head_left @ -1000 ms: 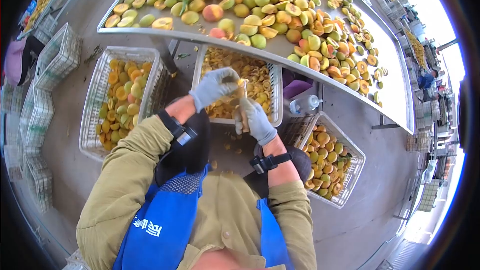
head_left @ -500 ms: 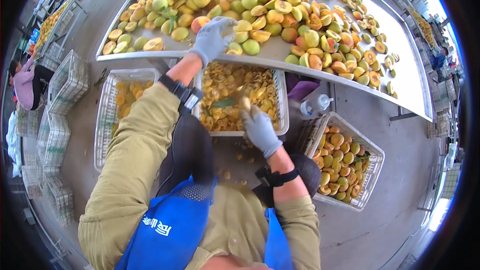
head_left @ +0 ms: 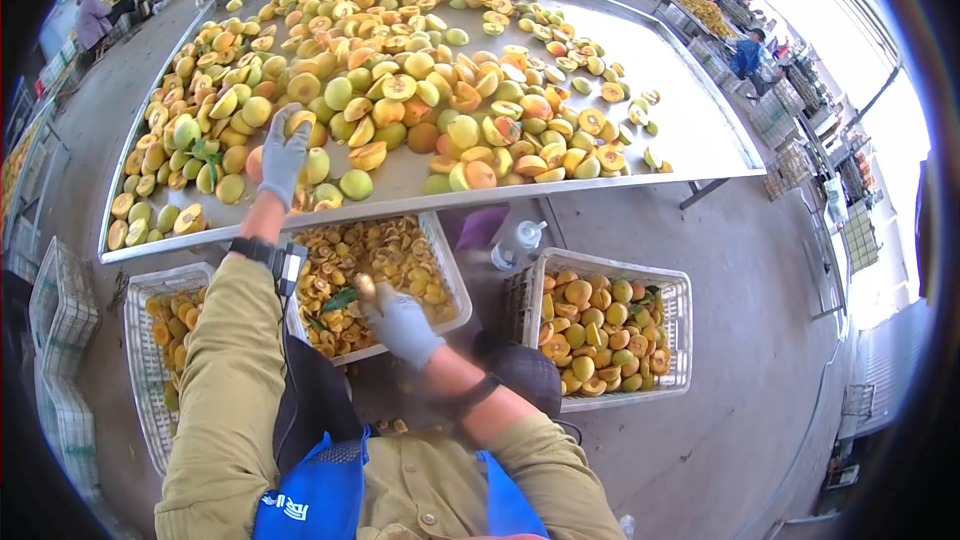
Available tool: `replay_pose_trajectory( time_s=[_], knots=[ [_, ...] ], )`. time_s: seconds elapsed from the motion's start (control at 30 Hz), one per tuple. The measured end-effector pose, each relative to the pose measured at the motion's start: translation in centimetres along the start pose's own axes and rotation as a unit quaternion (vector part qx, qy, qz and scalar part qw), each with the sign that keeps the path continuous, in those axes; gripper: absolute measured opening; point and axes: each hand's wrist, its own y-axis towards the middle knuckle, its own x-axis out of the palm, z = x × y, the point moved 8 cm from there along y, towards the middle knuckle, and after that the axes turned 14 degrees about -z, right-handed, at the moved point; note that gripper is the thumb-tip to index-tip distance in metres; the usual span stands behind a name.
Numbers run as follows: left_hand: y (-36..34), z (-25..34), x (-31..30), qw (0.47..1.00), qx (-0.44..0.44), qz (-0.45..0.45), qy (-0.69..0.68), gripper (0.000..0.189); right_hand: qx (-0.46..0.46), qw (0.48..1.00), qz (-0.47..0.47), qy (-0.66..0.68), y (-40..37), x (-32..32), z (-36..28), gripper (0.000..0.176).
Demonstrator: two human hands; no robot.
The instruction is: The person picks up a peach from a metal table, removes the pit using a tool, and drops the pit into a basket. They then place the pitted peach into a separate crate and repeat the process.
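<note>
My left hand (head_left: pixel 284 158), in a grey glove, reaches over the near edge of the metal table (head_left: pixel 400 202). Its fingers and thumb close around a yellow peach half (head_left: pixel 299 123) at the front of the heap of cut peaches (head_left: pixel 400 88). Below the table, my right hand (head_left: pixel 404 328), also gloved, is closed on a small tan, rounded object (head_left: pixel 366 289), blurred, whose kind I cannot make out. That hand hovers over a white crate (head_left: pixel 458 290) holding small yellow peach scraps and a green leaf (head_left: pixel 340 300).
A white crate of peach halves (head_left: pixel 684 340) stands to the right, another crate (head_left: pixel 140 360) to the left. A clear bottle (head_left: pixel 518 244) sits under the table edge beside purple material (head_left: pixel 483 227). Other people work in the background, one in blue (head_left: pixel 746 57) at the right.
The view has swung, showing more of the table. My left hand has moved farther in over the table and closed around a peach half. My right hand still holds the tan object above the scrap crate.
</note>
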Motion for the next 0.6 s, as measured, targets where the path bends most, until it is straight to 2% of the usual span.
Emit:
replay_pose_trajectory(
  time_s=[0.03, 0.07, 0.13, 0.2, 0.23, 0.27, 0.3, 0.33, 0.4, 0.47, 0.53, 0.6],
  knots=[
    [-2.0, 2.6, -0.3, 0.991, -0.058, -0.007, -0.12, 0.032, -0.012, 0.998, 0.003, 0.055, -0.1, -0.4, 0.0, 0.026],
    [-4.1, 4.6, 0.2, 0.965, -0.111, -0.014, -0.238, 0.031, -0.003, 1.0, 0.026, 0.006, -0.5, -1.2, -0.5, 0.025],
    [-8.8, 6.8, 2.3, 0.901, -0.138, -0.03, -0.41, 0.034, 0.028, 0.98, -0.002, 0.195, -1.1, -1.6, -0.5, 0.022],
    [-13.1, 6.6, 4.6, 0.853, -0.177, -0.141, -0.471, 0.042, 0.045, 0.926, -0.03, 0.372, -1.5, -1.5, -0.6, 0.018],
    [-14.8, 6.1, 5.4, 0.837, -0.2, -0.126, -0.494, 0.042, 0.002, 0.937, 0.01, 0.35, -1.8, -2.6, -1.5, 0.015],
    [-16.7, 5.4, 6.6, 0.819, -0.227, -0.107, -0.516, 0.041, -0.035, 0.919, 0.015, 0.392, -1.6, -2.4, -0.8, 0.016],
    [-18.2, 4.2, 7.9, 0.779, -0.245, -0.111, -0.567, 0.041, -0.02, 0.9, 0.036, 0.435, -1.5, -2.0, 0.6, 0.018],
    [-19.7, 3.1, 8.9, 0.734, -0.264, -0.107, -0.617, 0.04, 0.018, 0.917, 0.019, 0.398, -2.1, -2.6, -0.3, 0.021],
    [-20.5, 3.1, 9.3, 0.775, -0.25, -0.084, -0.574, 0.038, 0.106, 0.897, -0.023, 0.429, -2.9, -2.5, -0.5, 0.017],
    [-20.1, 4.8, 9.3, 0.791, -0.233, -0.086, -0.56, 0.032, 0.099, 0.906, -0.033, 0.41, -3.1, -2.6, -0.5, 0.018],
    [-19.6, 5.0, 9.4, 0.774, -0.24, -0.091, -0.58, 0.035, 0.092, 0.939, -0.024, 0.331, -2.6, -2.4, 0.2, 0.021],
    [-19.7, 4.6, 9.8, 0.749, -0.252, -0.084, -0.607, 0.038, 0.032, 0.987, 0.005, 0.158, -1.7, -2.1, 0.5, 0.023]
  ],
)
